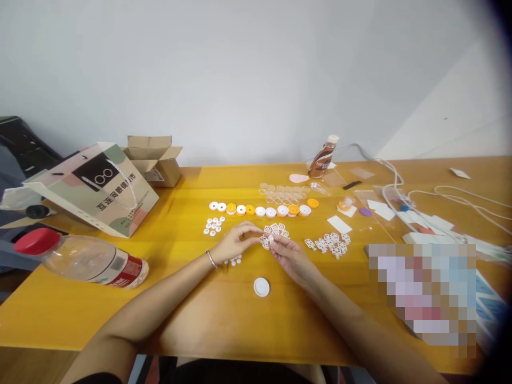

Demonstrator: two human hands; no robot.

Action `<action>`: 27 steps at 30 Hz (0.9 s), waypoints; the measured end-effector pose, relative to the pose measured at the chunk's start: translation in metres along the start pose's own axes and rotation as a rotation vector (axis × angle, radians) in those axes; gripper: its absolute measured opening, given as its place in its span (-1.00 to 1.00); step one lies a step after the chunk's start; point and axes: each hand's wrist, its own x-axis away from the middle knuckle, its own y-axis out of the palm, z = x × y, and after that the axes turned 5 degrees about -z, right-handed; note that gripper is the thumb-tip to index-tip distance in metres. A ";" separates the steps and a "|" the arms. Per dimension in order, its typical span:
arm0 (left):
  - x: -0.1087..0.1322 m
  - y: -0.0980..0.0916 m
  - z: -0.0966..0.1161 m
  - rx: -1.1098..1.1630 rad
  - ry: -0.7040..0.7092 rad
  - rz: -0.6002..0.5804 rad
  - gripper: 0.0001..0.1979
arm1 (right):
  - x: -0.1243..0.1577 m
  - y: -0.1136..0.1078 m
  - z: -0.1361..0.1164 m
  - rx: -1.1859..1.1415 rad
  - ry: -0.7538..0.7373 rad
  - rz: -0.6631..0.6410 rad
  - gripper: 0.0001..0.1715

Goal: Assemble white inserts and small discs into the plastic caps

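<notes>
My right hand (294, 260) pinches a small clear, whitish plastic piece (271, 239) between thumb and fingers. My left hand (239, 242), with a bangle at the wrist, faces it from the left. Its thumb and forefinger come together near the piece, but anything between them is too small to make out. Just behind my fingertips lies a pile of white spoked plastic wheels (280, 230). A second group of these wheels (334, 245) lies to the right. Small white discs (236, 261) show partly under my left hand. Nearer me is a round white lid (261, 287).
Behind my hands runs a row of white and orange round caps (260, 212), with clear cups (285, 193) beyond. More white discs (213, 226) lie left. Around stand a large bottle (100, 264), paper bag (108, 197), carton (160, 162) and drink bottle (321, 160). Cables (394, 176) lie right.
</notes>
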 end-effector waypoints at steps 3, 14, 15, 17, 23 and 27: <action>0.001 0.002 -0.007 -0.196 0.041 -0.006 -0.77 | -0.001 -0.002 -0.003 -0.043 -0.053 0.073 -0.75; 0.003 0.010 -0.014 -0.543 0.083 -0.092 -0.85 | -0.002 -0.003 -0.003 -0.110 -0.026 0.176 -0.70; 0.003 0.009 -0.013 -0.522 0.083 -0.086 -0.86 | -0.002 -0.003 -0.003 -0.117 -0.028 0.178 -0.69; 0.004 0.006 -0.011 -0.433 0.082 -0.067 -0.88 | -0.002 -0.003 -0.003 -0.119 -0.034 0.186 -0.69; 0.002 -0.002 -0.004 0.010 -0.047 0.010 -0.94 | -0.001 -0.001 -0.001 -0.081 -0.044 0.194 -0.71; 0.000 -0.001 -0.005 0.359 -0.131 0.035 -0.92 | -0.002 0.000 0.003 -0.042 -0.029 0.184 -0.70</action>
